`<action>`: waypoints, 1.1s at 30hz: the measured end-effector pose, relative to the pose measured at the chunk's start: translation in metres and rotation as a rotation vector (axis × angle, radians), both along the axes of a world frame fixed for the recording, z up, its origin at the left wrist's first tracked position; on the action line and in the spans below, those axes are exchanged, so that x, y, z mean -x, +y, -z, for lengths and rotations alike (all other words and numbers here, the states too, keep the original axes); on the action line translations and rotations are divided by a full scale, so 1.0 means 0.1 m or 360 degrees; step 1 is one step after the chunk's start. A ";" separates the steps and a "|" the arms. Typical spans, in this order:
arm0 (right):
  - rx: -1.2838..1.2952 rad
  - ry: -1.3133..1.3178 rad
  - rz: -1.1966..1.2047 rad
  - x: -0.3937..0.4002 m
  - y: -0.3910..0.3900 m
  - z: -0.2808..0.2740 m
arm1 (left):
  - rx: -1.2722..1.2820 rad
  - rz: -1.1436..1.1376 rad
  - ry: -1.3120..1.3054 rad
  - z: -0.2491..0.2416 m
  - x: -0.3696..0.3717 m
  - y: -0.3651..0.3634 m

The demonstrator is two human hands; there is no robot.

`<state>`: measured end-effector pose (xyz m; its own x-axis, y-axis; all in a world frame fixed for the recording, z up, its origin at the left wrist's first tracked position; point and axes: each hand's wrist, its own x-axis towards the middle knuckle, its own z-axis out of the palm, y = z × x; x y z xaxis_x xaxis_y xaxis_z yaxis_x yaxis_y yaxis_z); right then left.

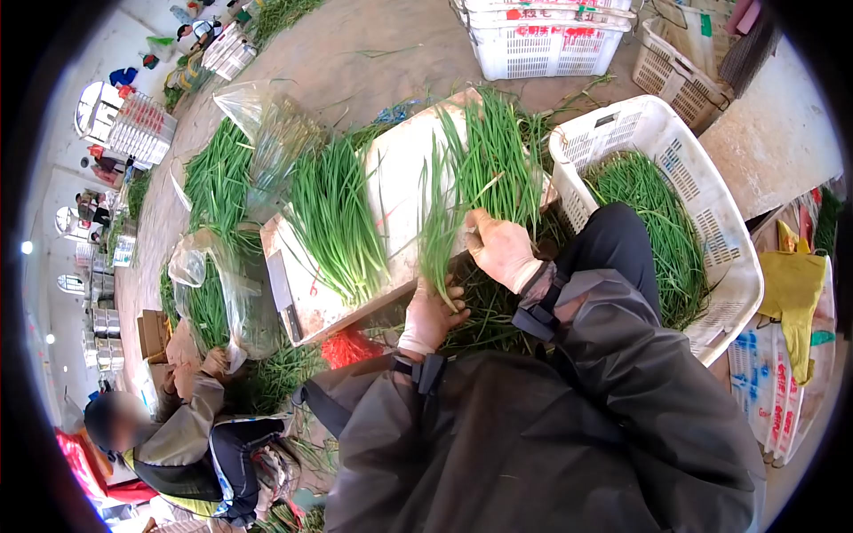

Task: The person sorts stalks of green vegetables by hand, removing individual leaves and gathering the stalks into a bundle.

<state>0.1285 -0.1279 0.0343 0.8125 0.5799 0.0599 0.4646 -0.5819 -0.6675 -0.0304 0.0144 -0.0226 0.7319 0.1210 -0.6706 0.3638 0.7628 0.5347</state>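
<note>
My left hand [433, 317], in a pale glove, is closed around the lower ends of a thin bunch of green chives [435, 233]. The leaves reach up over the white board [404, 169]. My right hand [503, 252], also gloved, has its fingers pinched together beside that bunch; what lies between them is hidden. Just beyond it a loose heap of chives [499, 147] covers the right end of the board. A larger bundle of chives [338, 222] lies on the left part. A knife [283, 289] rests along the board's left edge.
A white crate [746, 266] of chives stands by my right knee. Bagged chives [218, 173] lie left of the board, above red netting [348, 347]. Another person [191, 426] sits at lower left. Stacked white crates [546, 44] stand at the back; a yellow glove [793, 293] hangs at right.
</note>
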 end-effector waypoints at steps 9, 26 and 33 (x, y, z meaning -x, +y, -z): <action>-0.0149 0.1219 -0.0398 0.10 0.12 0.49 | -0.0061 0.0050 -0.0027 0.19 0.02 0.03; -0.0434 0.0688 -0.0108 -0.15 0.02 0.21 | -0.0031 -0.0036 0.0040 0.16 0.07 0.06; -0.0139 0.1253 -0.0454 0.18 0.10 0.40 | -0.0079 0.0011 0.0000 0.13 0.05 0.01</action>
<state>0.1105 -0.1181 -0.0059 0.4585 0.7891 -0.4087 -0.0341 -0.4440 -0.8954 -0.0355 0.0150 -0.0354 0.7329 0.1492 -0.6638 0.3688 0.7327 0.5719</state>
